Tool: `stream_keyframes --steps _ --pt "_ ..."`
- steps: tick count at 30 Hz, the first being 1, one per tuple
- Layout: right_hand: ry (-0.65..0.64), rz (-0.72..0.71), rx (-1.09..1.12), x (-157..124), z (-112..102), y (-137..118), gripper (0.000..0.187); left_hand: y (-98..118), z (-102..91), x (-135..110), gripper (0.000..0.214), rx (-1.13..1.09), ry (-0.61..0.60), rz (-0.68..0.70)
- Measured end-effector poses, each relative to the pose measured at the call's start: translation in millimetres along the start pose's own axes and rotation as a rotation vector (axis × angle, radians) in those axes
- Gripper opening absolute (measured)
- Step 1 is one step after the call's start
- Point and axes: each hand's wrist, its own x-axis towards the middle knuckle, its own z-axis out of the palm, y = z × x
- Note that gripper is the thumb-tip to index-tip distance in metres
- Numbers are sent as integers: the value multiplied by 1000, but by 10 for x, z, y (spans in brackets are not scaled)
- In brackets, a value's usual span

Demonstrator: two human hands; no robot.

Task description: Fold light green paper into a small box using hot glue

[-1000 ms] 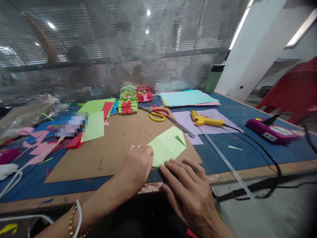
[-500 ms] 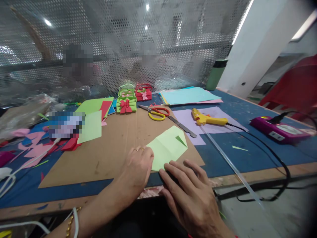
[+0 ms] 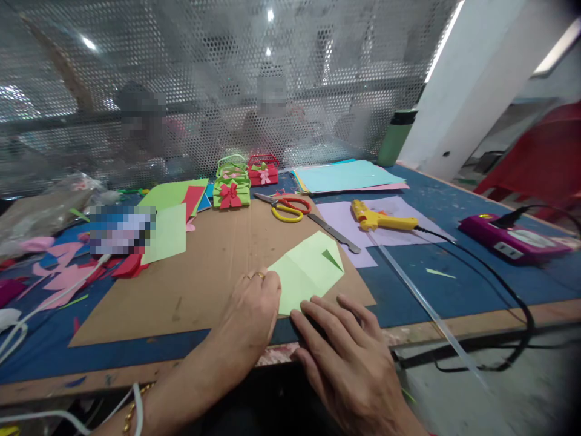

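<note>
A light green folded paper (image 3: 306, 269) lies on a brown cardboard sheet (image 3: 204, 272) near the table's front edge. My left hand (image 3: 252, 309) rests curled at the paper's left corner, fingers bent and touching its edge. My right hand (image 3: 349, 354) lies flat with fingers stretched out and apart, their tips at the paper's near edge. A small dark green triangle (image 3: 332, 258) sits on the paper.
Red and yellow scissors (image 3: 288, 207), a metal ruler (image 3: 336, 233), a yellow glue gun (image 3: 381, 218) with its cord, and a purple power strip (image 3: 511, 239) lie to the right. Small green and red paper baskets (image 3: 233, 191), coloured sheets and scraps lie behind and left. A perforated screen stands behind.
Almost nothing has moved. Both hands stay at the green paper's near edge; the view has shifted slightly.
</note>
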Motion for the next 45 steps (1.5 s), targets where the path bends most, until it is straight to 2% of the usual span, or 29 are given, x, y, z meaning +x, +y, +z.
stream_keyframes --steps 10,18,23,26,30,38,45 --pt "-5 20 0 -8 13 -19 25 20 6 24 18 25 -12 13" --pt "-5 23 5 -15 22 -25 25 41 41 19 18 101 33 38" --pt "-21 -17 -17 -62 15 5 30 26 96 10 18 131 28 26" --pt "13 -57 36 -93 -1 54 36 8 126 10 18 133 27 20" --pt "41 -19 96 -96 -18 75 32 1 137 21 19 161 48 35" --pt "-1 32 -54 1 -4 -18 26 8 94 6 16 70 22 28" --pt "-31 69 -60 24 -5 -37 26 3 54 6 16 -31 8 2"
